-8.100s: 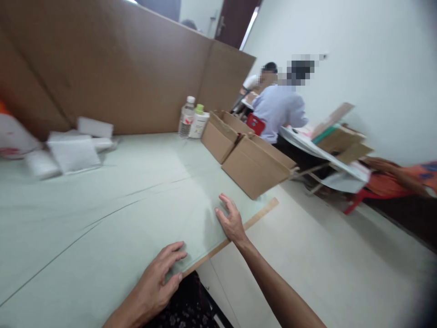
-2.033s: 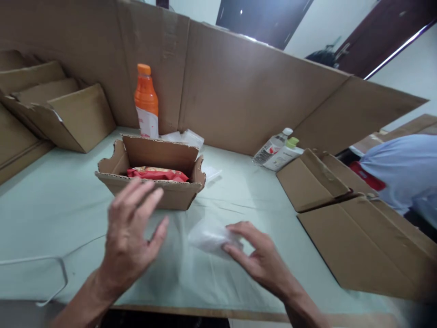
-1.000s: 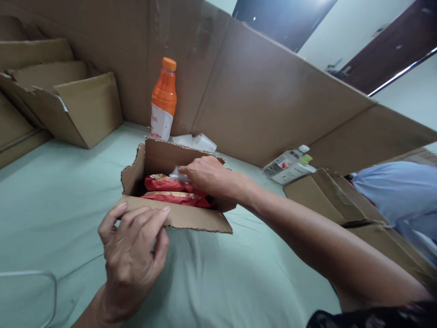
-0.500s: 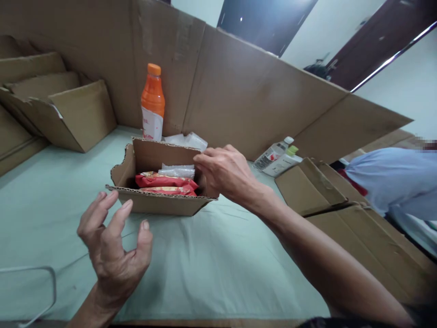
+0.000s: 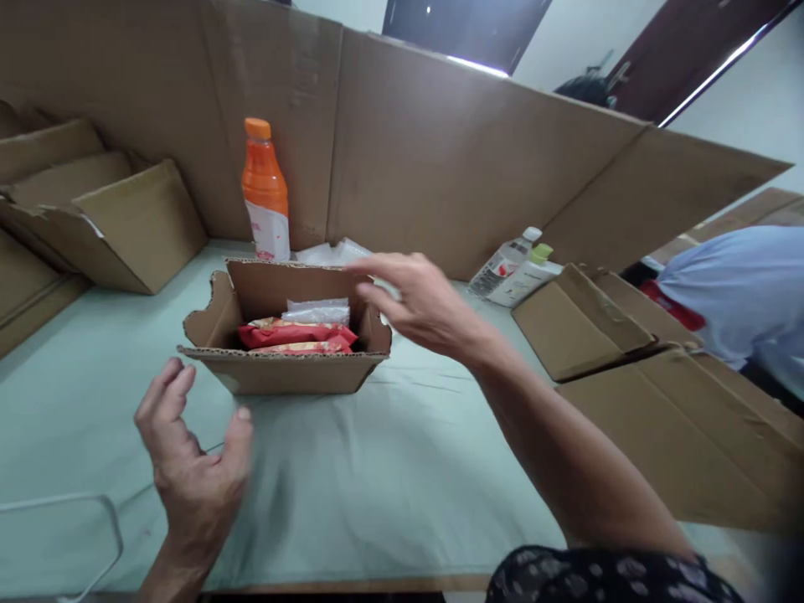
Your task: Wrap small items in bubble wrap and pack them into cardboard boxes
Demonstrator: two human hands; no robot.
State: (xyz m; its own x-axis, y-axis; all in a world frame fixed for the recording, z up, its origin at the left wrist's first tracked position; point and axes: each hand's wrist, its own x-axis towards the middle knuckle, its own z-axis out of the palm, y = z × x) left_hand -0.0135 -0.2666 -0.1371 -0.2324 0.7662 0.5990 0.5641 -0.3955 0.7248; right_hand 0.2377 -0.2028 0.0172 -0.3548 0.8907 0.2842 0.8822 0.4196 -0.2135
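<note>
An open-topped cardboard box (image 5: 295, 373) stands on the pale green cloth in front of me. Inside it lie red packets (image 5: 295, 335) with a patterned print, and behind them a clear bubble-wrap bundle (image 5: 317, 312). My right hand (image 5: 414, 297) hovers at the box's far right corner with fingers stretched out and holds nothing; whether the fingertips touch the rim I cannot tell. Just short of the box's near left corner is my left hand (image 5: 194, 452), empty, its fingers curved and thumb apart.
Behind the box stand an orange bottle (image 5: 267, 193) and some clear plastic wrap (image 5: 327, 252). A tall cardboard panel (image 5: 440, 151) closes off the back. Cardboard boxes (image 5: 141, 226) sit at left, more boxes (image 5: 581, 322) and a tilted clear bottle (image 5: 506, 261) at right. A person in a blue top (image 5: 741, 285) is beyond.
My right hand has loosened from the box's right side, its fingers now stretched out above the far corner. My left hand has drawn slightly away from the near edge. The view has shifted a little.
</note>
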